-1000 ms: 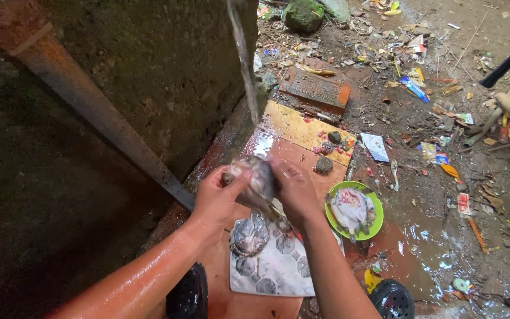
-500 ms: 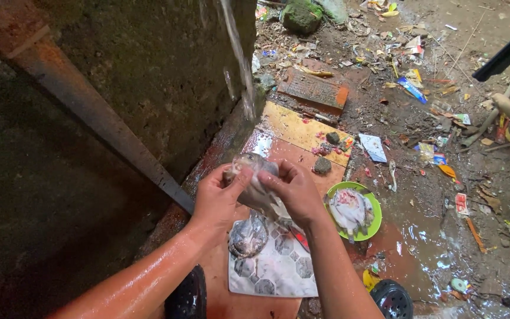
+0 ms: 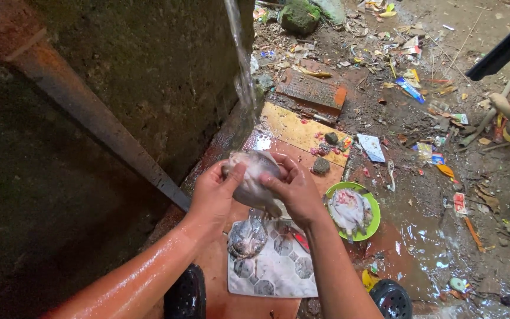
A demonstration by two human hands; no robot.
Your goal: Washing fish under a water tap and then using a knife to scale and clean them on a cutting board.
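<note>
A pale grey fish (image 3: 254, 179) is held up between both hands under a thin stream of falling water (image 3: 241, 65). My left hand (image 3: 214, 195) grips its left side with the thumb on top. My right hand (image 3: 296, 190) holds its right side, fingers curled over it. Below the hands another dark fish (image 3: 247, 237) lies on a white patterned tile (image 3: 278, 273). To the right a green plate (image 3: 373, 208) carries cleaned fish pieces (image 3: 349, 211).
A dark concrete wall (image 3: 149, 77) with a slanting pipe (image 3: 90, 115) stands on the left. Wet reddish and yellow tiles (image 3: 302, 127), small stones (image 3: 321, 166) and a brick (image 3: 315, 90) lie ahead. Littered muddy ground (image 3: 444, 118) spreads right. Black sandals (image 3: 391, 298) are near the bottom edge.
Both hands have turned the fish and shifted it slightly, with the right fingers now curled over its side. The water stream keeps falling just beyond it.
</note>
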